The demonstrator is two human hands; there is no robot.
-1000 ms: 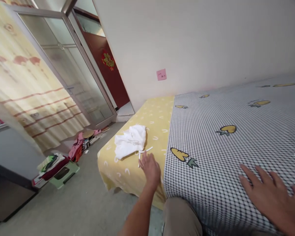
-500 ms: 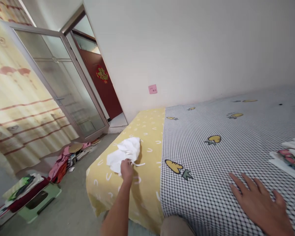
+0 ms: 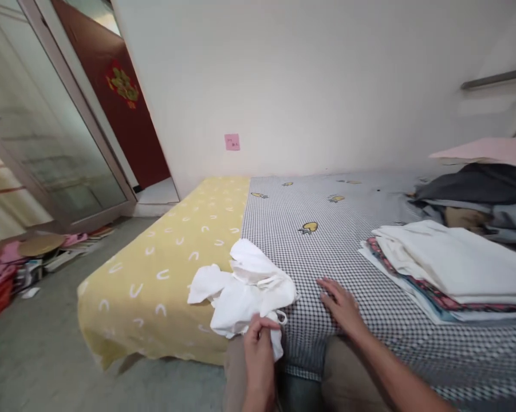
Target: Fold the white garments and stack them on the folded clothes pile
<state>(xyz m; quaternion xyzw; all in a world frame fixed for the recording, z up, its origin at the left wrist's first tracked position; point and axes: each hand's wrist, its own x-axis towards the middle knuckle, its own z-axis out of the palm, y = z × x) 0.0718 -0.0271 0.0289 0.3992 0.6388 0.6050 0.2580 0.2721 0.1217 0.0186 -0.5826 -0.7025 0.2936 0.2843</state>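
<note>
A crumpled white cloth garment [image 3: 249, 286] with a thin strap lies over the bed's front edge, across the yellow and checked parts of the sheet. My left hand [image 3: 260, 337] is closed on the near side of this garment, just above my left knee. To its right, my right hand [image 3: 341, 306] rests on the checked sheet [image 3: 309, 263] with its fingers apart and holds nothing. What kind of garment it is, the folds do not show.
A stack of folded clothes [image 3: 464, 263], white on top, lies on the bed at right. Behind it are dark clothes [image 3: 476, 183] and a pink flat item [image 3: 489, 151]. A straw hat [image 3: 40, 245] and other items lie on the floor at left.
My left hand has brought the white garment rightward and nearer, from the yellow part to the bed's front edge. My right hand now lies closer to it. The view has turned right.
</note>
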